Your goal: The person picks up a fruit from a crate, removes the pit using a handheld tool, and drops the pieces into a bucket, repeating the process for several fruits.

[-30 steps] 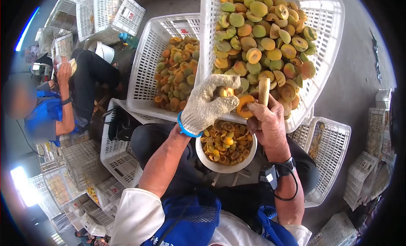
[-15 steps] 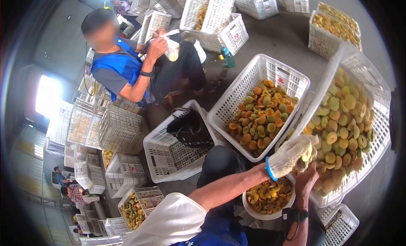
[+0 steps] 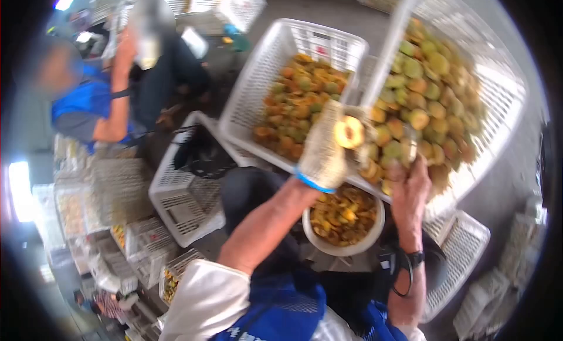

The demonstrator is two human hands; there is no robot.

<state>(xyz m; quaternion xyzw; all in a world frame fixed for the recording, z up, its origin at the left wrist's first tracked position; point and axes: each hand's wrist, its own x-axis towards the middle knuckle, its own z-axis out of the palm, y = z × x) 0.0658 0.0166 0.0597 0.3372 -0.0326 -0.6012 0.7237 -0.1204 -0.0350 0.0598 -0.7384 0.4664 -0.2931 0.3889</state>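
White crate [image 3: 501, 100] at right, bearing fruit heap [image 3: 437, 97]. Second crate [image 3: 249, 91] beside it, cut fruit [image 3: 293, 109] inside. White tub [image 3: 346, 250] below, orange-brown pieces [image 3: 343, 215] inside. Gloved left hand [image 3: 327, 146], grip pinching halved fruit [image 3: 349, 132], cut face showing, beside heap. Bare right hand [image 3: 411, 188] at heap's near edge; grip blurred, cannot tell if spread.

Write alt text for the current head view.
A gloved left hand holds a halved fruit; the bare right hand is near fruit in a large white crate. Below is a white bowl of fruit pieces, and at left a person in a blue vest.
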